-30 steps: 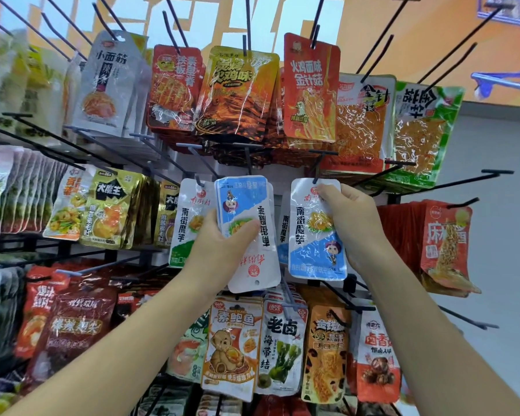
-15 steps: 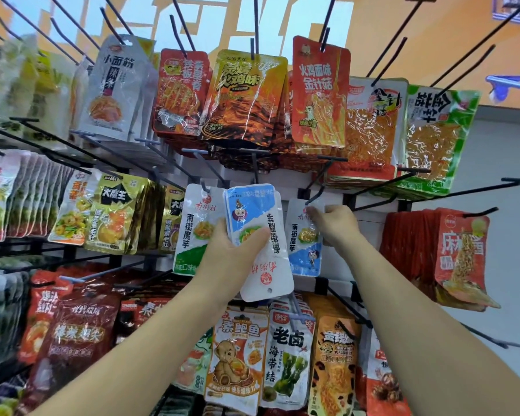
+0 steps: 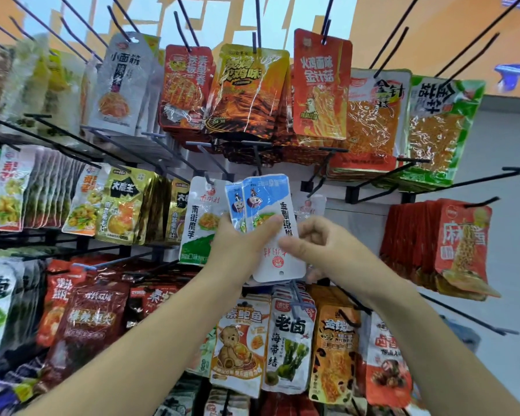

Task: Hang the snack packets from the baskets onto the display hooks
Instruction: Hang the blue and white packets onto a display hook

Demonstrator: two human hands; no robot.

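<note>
Back from the hook, the right hand [image 3: 321,244] now meets the blue-and-white packets [image 3: 264,193], thumb pressed on the front packet's white end, fingers curled at its edge. Left hand [image 3: 237,250] grips the small stack upside down, just below the middle display hooks [image 3: 257,157].

Packets [image 3: 263,199] between left hand [image 3: 237,247] and right hand [image 3: 324,247], in front of display hooks [image 3: 257,159].
</note>
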